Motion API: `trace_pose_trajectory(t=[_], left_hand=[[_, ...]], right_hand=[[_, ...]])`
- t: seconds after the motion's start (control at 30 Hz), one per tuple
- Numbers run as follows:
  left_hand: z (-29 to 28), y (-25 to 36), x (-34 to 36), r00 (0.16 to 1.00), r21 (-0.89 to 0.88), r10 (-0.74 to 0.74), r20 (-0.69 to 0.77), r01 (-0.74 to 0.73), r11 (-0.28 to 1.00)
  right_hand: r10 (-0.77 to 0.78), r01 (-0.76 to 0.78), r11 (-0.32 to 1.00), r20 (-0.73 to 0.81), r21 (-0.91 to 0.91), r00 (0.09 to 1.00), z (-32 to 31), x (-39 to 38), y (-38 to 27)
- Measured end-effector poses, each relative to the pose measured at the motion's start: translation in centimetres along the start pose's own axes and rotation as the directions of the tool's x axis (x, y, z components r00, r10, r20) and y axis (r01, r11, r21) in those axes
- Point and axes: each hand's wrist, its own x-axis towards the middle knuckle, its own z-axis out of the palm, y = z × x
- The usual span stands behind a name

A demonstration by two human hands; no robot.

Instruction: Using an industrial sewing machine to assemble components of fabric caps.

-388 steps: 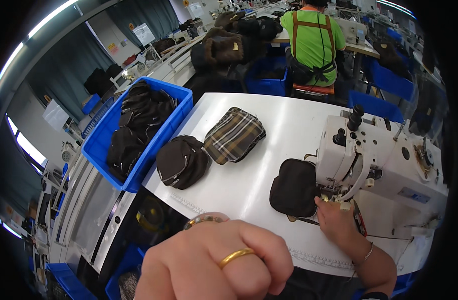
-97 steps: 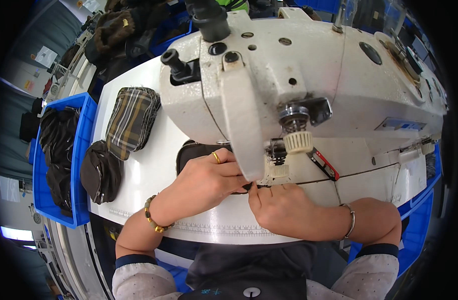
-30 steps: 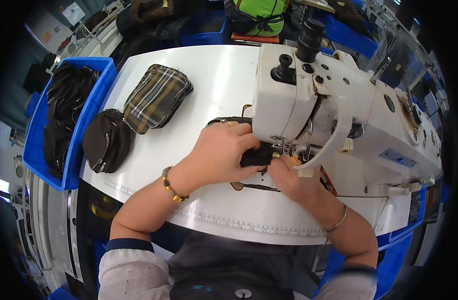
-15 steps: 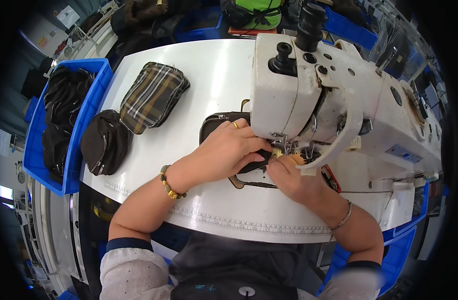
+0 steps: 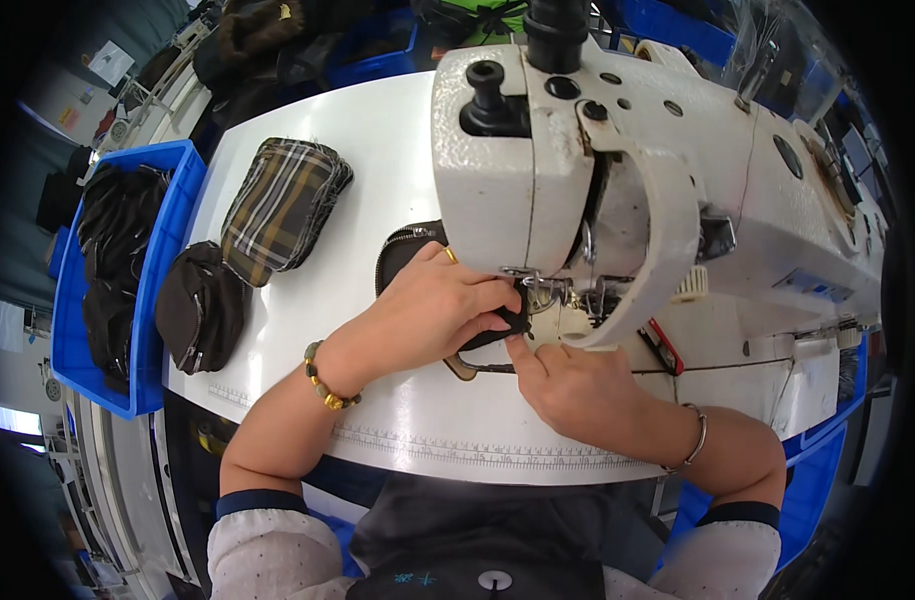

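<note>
A dark brown zippered pouch lies at the sewing machine, its right end beside the presser foot. My left hand rests over the pouch, thumb and fingers closed on the fabric close to the foot. With curled fingers my right hand meets the pouch's near right corner, index fingertip and thumb at its edge. The rest of that grip is partly hidden. A tan-edged flap sticks out below the pouch. The machine head covers part of the pouch's far side.
On the white table at left lie a plaid pouch and a dark round pouch. Beyond them stands a blue bin of dark pouches. A red-handled tool lies right of my right hand. A printed ruler runs along the front edge.
My right hand has drawn back from the needle area to the pouch's near corner. My left hand remains on the pouch. The whole view has shifted slightly.
</note>
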Motion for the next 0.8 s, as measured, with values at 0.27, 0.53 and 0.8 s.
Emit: trace_pose_trajectory(t=[0.27, 0.53, 0.8], left_hand=[[0.0, -0.1, -0.1, 0.999, -0.003, 0.009, -0.032, -0.009, 1.0], [-0.3, 0.2, 0.2, 0.993, -0.075, 0.036, -0.115, -0.045, 0.996], [-0.5, 0.4, 0.6, 0.98, 0.057, 0.054, -0.193, -0.044, 0.997]], right_hand=[[0.019, -0.019, 1.0, -0.049, 0.007, 0.999, 0.0, -0.1, 0.2], [0.158, -0.157, 0.985, 0.003, -0.064, 0.987, 0.6, -0.3, -0.1], [0.074, -0.082, 0.995, -0.108, -0.063, 0.991, 1.1, 0.3, 1.2]])
